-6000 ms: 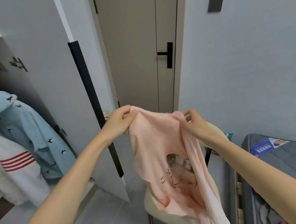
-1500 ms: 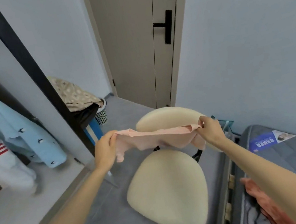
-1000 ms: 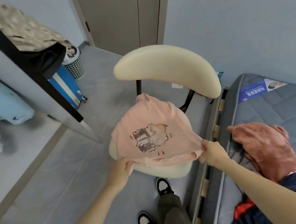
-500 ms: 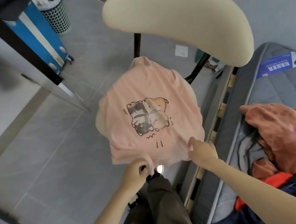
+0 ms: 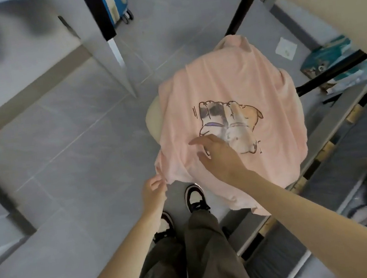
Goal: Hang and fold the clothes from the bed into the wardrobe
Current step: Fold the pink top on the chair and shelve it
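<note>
While draped over chair seat (image 5: 154, 122), pink shirt (image 5: 228, 79), hem pinched by left hand (image 5: 153, 191), right hand (image 5: 221, 157) flat above.

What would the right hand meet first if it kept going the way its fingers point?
Most likely the pink T-shirt spread over the chair seat: the right hand points across its left part. Whether the fingers touch the fabric now, I cannot tell.

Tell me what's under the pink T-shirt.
Under the pink T-shirt lies the cream chair seat; only its left edge peeks out, the rest is covered. The left hand pinches the hem, and the right hand rests flat on top.
</note>
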### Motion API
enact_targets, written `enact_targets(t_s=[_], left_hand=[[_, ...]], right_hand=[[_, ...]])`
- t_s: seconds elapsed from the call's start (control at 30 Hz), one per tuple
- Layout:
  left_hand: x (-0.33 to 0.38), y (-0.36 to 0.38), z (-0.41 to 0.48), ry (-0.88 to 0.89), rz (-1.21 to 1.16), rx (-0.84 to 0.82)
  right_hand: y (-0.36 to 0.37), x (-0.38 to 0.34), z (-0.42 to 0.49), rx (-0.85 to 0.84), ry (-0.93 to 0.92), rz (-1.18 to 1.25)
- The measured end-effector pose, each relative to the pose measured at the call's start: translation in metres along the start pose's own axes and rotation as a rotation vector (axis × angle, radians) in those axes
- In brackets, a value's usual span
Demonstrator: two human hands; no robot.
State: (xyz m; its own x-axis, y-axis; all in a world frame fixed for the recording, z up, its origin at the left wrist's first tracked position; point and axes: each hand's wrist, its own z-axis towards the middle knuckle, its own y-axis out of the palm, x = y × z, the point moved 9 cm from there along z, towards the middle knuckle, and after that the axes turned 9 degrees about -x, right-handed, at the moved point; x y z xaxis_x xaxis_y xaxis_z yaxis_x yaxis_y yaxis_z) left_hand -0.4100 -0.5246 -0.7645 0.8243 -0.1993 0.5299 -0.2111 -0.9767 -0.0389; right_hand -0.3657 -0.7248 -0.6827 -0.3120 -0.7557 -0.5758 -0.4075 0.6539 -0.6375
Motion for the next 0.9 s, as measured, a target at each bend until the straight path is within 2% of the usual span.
enact_targets(t_s=[0.1, 0.2, 0.37, 0.43, 0.5, 0.67, 0.77, 0.9], left_hand=[[-0.005, -0.016, 0.024, -0.028, -0.090, 0.053], [-0.014, -0.017, 0.045, -0.110, -0.178, 0.020], [-0.032, 0.007, 0.065, -0.272, -0.244, -0.196], [-0.032, 0.020, 0.063, -0.279, -0.297, -0.327], [-0.028, 0.022, 0.061, -0.222, -0.336, -0.363], [-0.009, -0.002, 0.044, -0.016, -0.324, -0.359], [0.001, -0.027, 0.032, 0.088, -0.452, -0.281], [0.014, -0.044, 0.012, 0.182, -0.578, -0.293]], right_hand=[[0.008, -0.032, 0.033, -0.028, -0.111, -0.033], [0.020, -0.060, 0.062, -0.051, -0.230, -0.150], [0.052, -0.066, 0.089, -0.192, -0.264, -0.354], [0.062, -0.061, 0.093, -0.262, -0.262, -0.507], [0.065, -0.060, 0.094, -0.288, -0.262, -0.589], [0.062, -0.061, 0.092, -0.324, -0.205, -0.590], [0.053, -0.067, 0.088, -0.265, -0.185, -0.378], [0.049, -0.087, 0.075, -0.273, -0.205, -0.141]])
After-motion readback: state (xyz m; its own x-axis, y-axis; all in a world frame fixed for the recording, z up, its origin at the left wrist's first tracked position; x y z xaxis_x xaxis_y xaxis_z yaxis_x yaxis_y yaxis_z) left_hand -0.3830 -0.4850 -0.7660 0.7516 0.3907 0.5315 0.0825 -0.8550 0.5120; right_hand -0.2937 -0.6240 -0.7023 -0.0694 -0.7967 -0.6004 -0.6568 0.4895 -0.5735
